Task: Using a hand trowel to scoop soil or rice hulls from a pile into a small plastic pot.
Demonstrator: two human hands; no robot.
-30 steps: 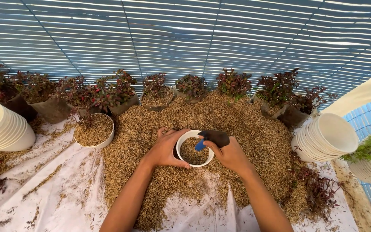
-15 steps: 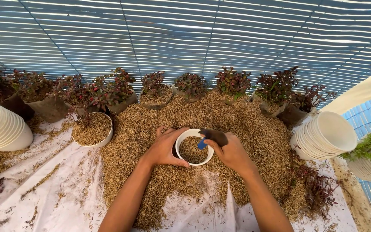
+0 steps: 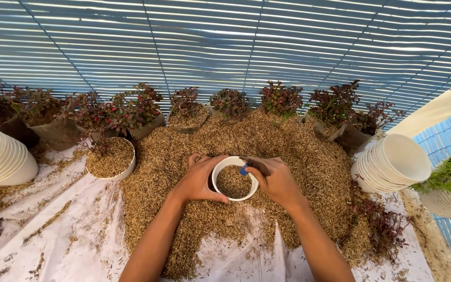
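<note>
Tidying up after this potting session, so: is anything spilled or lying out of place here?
Yes. Husk mix has scattered off the main heap onto the white sheet, in streaks at lower left. Uprooted reddish plants lie loose at the heap's right edge. The white pot between the left hand and right hand sits upright.

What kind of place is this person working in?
Most likely a plant nursery potting area under shade netting. A heap of husk-like potting mix lies on a white sheet, small red-leaved plants line the back, and stacks of white pots wait at the sides.
</note>
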